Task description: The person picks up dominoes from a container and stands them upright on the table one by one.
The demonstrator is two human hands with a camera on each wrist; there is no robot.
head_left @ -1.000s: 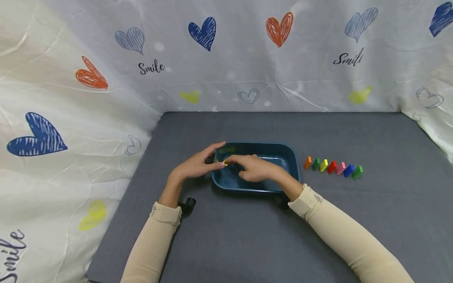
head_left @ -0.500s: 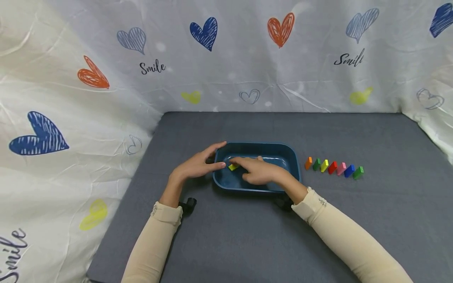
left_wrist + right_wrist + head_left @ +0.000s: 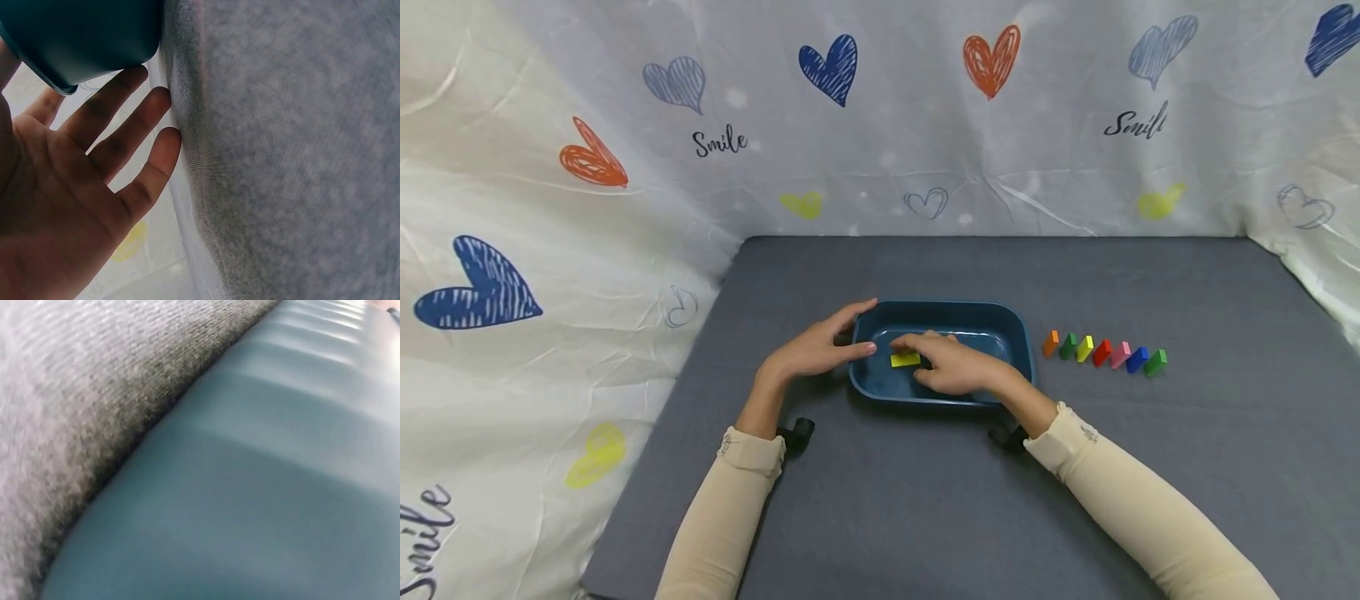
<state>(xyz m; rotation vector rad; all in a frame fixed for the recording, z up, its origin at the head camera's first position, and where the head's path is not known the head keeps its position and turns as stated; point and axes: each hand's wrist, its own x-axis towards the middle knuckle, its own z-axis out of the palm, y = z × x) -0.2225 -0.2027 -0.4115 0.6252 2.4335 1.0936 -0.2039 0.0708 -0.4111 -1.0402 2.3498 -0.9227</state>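
My left hand (image 3: 815, 346) holds the left end of a dark blue tray (image 3: 940, 402). Its thumb reaches over the rim and its fingers lie along the outside. In the left wrist view, the spread fingers (image 3: 115, 150) lie beneath the tray's outer wall (image 3: 94, 37). Over the tray, my right hand (image 3: 955, 363) has bent fingers beside a flat yellow domino (image 3: 905, 360), with its thumb apart from the index finger. Whether the fingertips touch the domino is unclear. The right wrist view shows only the tray's ribbed outer side (image 3: 250, 487), not the hand.
Right of the tray, several coloured dominoes (image 3: 1102, 352) stand upright in a slanting row. Grey cloth (image 3: 910, 500) covers the table. A white curtain (image 3: 887, 125) with printed hearts hangs behind and to the left.
Inside the tray, the yellow domino has moved right and turned level, away from my left thumb. My right hand has moved slightly right with it. The left hand stays at the tray's end.
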